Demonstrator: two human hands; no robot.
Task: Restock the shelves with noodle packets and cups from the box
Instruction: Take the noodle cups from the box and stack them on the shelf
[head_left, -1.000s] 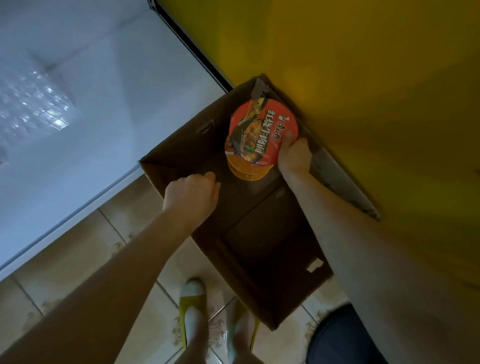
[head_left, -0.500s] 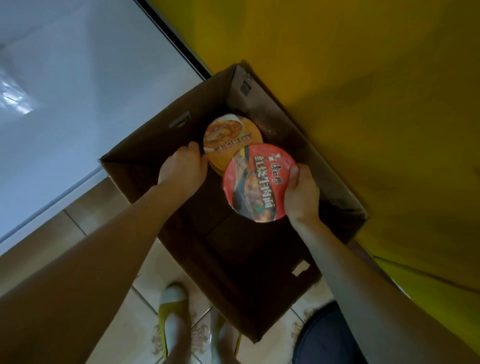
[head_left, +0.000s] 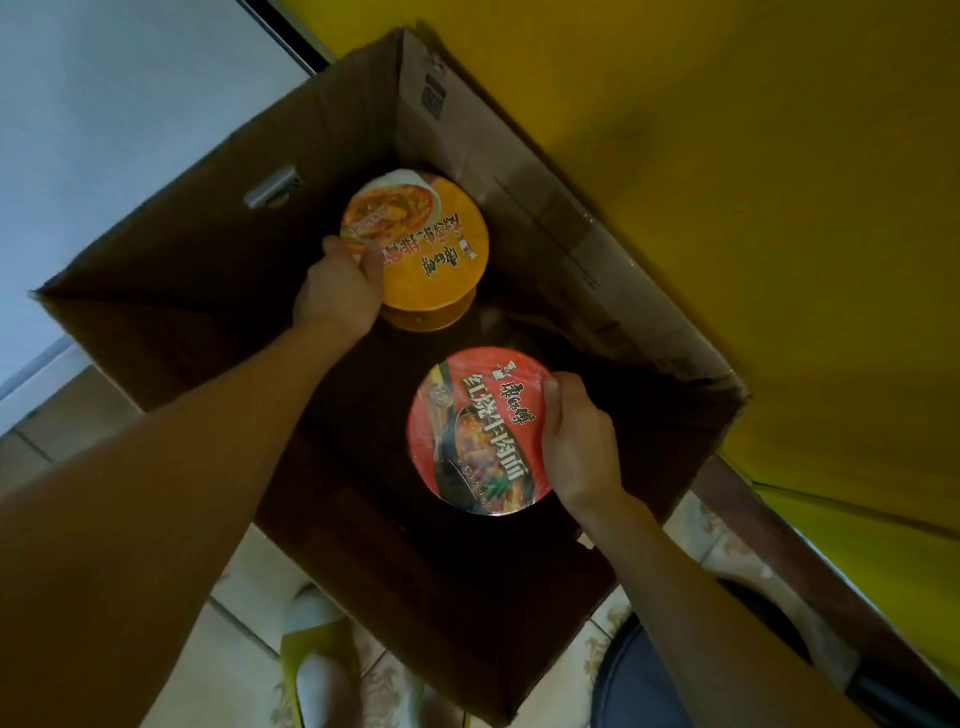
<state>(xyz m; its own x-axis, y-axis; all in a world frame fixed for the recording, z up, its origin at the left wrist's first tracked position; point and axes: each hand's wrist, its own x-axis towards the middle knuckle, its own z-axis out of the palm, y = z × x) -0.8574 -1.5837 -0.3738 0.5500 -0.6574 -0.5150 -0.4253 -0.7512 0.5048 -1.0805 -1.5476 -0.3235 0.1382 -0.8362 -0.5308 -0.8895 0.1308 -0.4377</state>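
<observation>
An open brown cardboard box (head_left: 218, 208) stands on the floor below me, its inside dark. My left hand (head_left: 337, 293) grips the near-left rim of an orange-lidded noodle cup (head_left: 431, 249) at the far end of the box. My right hand (head_left: 579, 441) grips the right rim of a red-lidded noodle cup (head_left: 475, 431), held over the middle of the box. The two cups are apart.
A yellow panel (head_left: 727, 182) runs along the box's right side. A white surface (head_left: 104, 130) lies to the left. Patterned floor tiles (head_left: 228, 649) and my feet in yellow slippers (head_left: 317, 670) are below the box.
My right hand has drawn the red cup toward me, off the orange cup. My left hand has moved in and taken hold of the orange cup's rim.
</observation>
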